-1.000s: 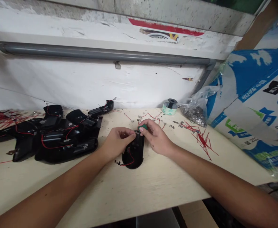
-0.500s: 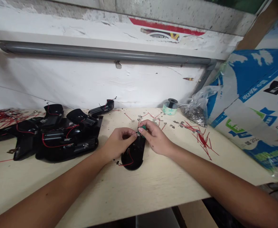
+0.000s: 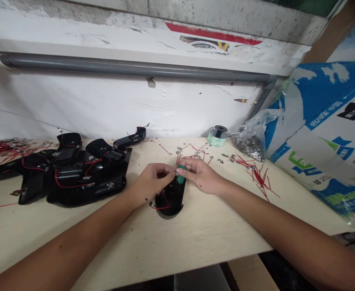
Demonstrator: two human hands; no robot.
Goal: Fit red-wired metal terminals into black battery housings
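A black plastic shell with a red wire in it lies on the pale wooden table, tilted up at its far end. My left hand is closed in a pinch at the shell's top edge, on a small metal part. My right hand is closed on a small green piece and presses it against the same end of the shell. The fingertips of both hands meet there.
A heap of black shells with red wires lies at the left. Loose red wires and small metal bits are scattered at the right, near a solder spool and a plastic bag of metal parts. A blue and white carton stands at the right edge.
The green piece has turned in my right hand and come down against the shell's end. The shell has shifted slightly toward me. Both hands stay at the same spot.
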